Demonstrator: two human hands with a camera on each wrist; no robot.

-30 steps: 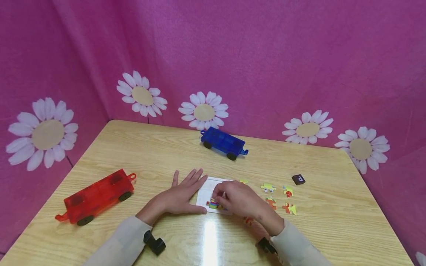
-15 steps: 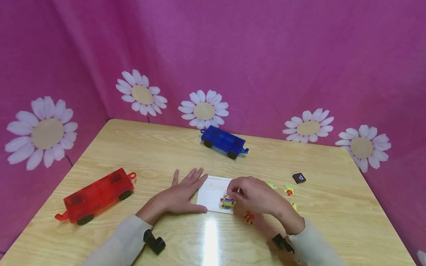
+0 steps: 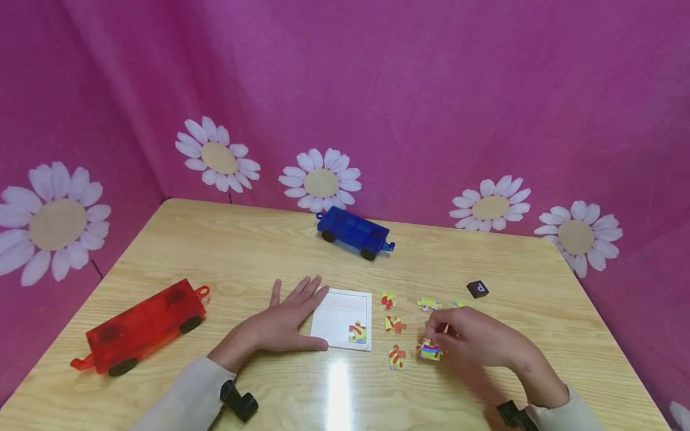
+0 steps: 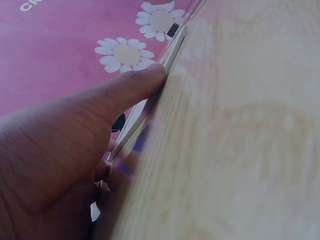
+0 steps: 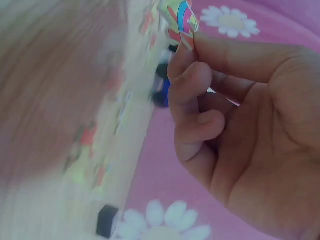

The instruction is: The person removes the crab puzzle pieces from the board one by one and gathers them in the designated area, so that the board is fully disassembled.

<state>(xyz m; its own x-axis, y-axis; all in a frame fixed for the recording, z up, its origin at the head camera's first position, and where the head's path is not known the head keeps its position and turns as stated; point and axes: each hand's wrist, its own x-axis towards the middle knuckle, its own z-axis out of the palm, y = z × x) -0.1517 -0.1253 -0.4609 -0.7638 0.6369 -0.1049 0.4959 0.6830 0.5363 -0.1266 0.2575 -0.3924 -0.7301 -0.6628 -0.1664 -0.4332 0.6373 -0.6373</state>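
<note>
A square white puzzle tray (image 3: 334, 311) lies on the table, with one red, yellow and blue puzzle piece (image 3: 357, 333) in its lower right corner. My left hand (image 3: 286, 323) rests spread at the tray's left side, fingers and thumb extended against its edge. In the left wrist view the thumb (image 4: 135, 86) lies along that edge. To the right of the tray, my right hand (image 3: 477, 336) pinches a rainbow-striped puzzle piece (image 3: 430, 351) between thumb and fingers. The right wrist view shows this piece (image 5: 181, 21) at the fingertips, the other fingers curled.
Loose puzzle pieces (image 3: 395, 325) lie between the tray and my right hand, others (image 3: 429, 303) behind that hand. A black lettered tile (image 3: 477, 289) sits farther right. A blue toy wagon (image 3: 353, 231) stands at the back, a red one (image 3: 142, 326) at the left.
My right hand has carried the rainbow-striped puzzle piece rightward from over the tray to beside the loose pieces. The tray's corner piece is now uncovered. My left hand stays at the tray.
</note>
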